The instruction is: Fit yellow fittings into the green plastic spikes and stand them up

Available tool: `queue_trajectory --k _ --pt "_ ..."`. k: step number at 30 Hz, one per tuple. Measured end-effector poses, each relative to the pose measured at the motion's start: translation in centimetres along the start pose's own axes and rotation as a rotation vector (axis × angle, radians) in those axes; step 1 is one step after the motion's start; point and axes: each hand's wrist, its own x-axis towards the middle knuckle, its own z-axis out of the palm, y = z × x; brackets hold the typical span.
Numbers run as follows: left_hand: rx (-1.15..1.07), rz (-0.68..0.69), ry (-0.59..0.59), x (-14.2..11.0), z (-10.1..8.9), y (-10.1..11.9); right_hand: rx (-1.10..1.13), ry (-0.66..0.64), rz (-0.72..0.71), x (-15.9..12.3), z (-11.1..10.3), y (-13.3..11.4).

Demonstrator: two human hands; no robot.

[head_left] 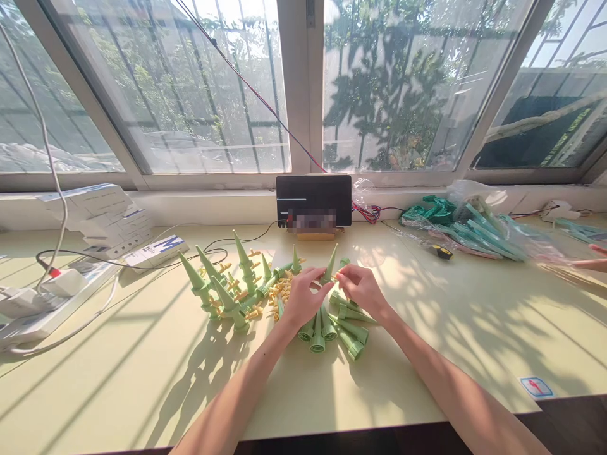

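Note:
My left hand (pixel 306 296) is closed on a green plastic plant-watering spike (pixel 331 260), its point turned upward. Close beside it, my right hand (pixel 364 289) is pinched at the spike's side, with a bit of a small yellow valve showing at the fingertips, mostly hidden. Below both hands lie several loose green spikes (pixel 317 341), some with their threaded open ends facing me. A pile of yellow valves (pixel 279 291) sits just left of my left hand. Further left stand several green spikes (pixel 246 268) with yellow valves fitted in their sides.
A dark-screened device (pixel 313 197) stands at the back by the window. White boxes (pixel 156 251) and a power strip (pixel 71 300) with cables occupy the left. Bagged green strips (pixel 484 230) and a black-and-yellow tool (pixel 441 252) lie right. Another person's hand (pixel 590 259) shows at the right edge.

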Motion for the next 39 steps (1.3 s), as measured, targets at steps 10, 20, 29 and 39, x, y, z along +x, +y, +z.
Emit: queue_trajectory --k 10,20,29,39 --pt "-0.052 -0.015 -0.007 -0.02 0.1 0.04 0.21 -0.041 0.259 0.26 -0.14 -0.36" --pt "-0.008 -0.074 0.007 0.17 -0.06 0.41 0.129 -0.045 0.26 0.42 -0.1 -0.27" --pt "-0.004 -0.062 0.017 0.18 -0.03 0.34 0.14 -0.103 0.238 0.18 -0.23 -0.55" --pt "0.056 -0.015 0.005 0.03 -0.05 0.76 0.043 -0.088 0.115 0.15 -0.24 -0.19"
